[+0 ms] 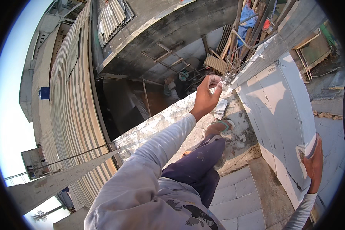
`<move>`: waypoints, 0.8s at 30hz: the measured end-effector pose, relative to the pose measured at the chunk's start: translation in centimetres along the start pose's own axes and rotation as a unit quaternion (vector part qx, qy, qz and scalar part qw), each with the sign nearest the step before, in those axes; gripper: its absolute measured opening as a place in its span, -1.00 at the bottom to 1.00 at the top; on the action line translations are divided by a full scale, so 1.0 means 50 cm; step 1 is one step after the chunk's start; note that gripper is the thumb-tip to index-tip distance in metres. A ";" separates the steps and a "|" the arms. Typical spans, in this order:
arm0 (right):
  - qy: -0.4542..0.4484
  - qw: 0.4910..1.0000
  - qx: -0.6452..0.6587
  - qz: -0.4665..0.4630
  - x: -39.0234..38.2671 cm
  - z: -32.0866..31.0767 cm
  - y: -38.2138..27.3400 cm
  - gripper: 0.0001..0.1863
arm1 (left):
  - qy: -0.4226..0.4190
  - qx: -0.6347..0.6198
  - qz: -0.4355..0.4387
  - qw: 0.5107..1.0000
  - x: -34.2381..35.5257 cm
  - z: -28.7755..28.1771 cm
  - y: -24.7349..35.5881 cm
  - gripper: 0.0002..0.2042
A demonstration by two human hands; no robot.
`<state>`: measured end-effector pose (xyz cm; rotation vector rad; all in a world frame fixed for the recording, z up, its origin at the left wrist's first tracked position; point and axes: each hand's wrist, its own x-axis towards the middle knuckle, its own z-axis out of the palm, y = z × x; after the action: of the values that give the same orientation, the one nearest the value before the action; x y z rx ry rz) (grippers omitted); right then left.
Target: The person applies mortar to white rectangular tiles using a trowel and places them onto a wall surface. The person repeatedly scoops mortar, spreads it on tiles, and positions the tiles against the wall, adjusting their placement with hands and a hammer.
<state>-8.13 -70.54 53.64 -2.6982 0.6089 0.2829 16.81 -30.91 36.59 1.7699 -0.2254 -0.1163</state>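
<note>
My left hand is raised with its fingers curled and pinched, close beside a tangle of thin wire at the foot of a grey upright beam. Whatever sits between those fingertips is too small to make out. Over at the right, my right hand grips the edge of a wall of white blocks, with the thumb on its near face and the fingers along its top. My sandaled foot stands on a rough, mortar-splashed ledge, near a pale broken block piece.
Beyond the ledge, the ground drops to a lower yard with a wooden ladder. Poles and a blue sheet stand behind the wire. A corrugated roof runs along the left. A board lies beside the block wall.
</note>
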 end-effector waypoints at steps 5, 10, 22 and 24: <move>-0.049 0.997 0.051 -0.039 0.074 -0.010 -0.072 -0.06 | -0.094 0.034 0.060 0.993 0.074 0.012 -0.056 -0.69; -0.056 0.996 0.063 -0.038 0.140 -0.003 -0.144 -0.01 | -0.028 0.015 0.102 0.994 0.110 0.072 -0.084 -0.61; -0.063 0.996 -0.063 0.026 0.155 -0.020 -0.130 0.17 | -0.158 0.089 0.145 0.973 0.212 0.081 -0.088 -0.53; -0.079 0.995 -0.043 0.030 0.159 -0.017 -0.157 0.17 | -0.212 0.036 0.120 0.969 0.223 0.088 -0.064 -0.48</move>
<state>2.54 -67.25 54.61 -2.7087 0.6438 0.5445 27.09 -36.87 33.04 1.7597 -0.7592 -0.3163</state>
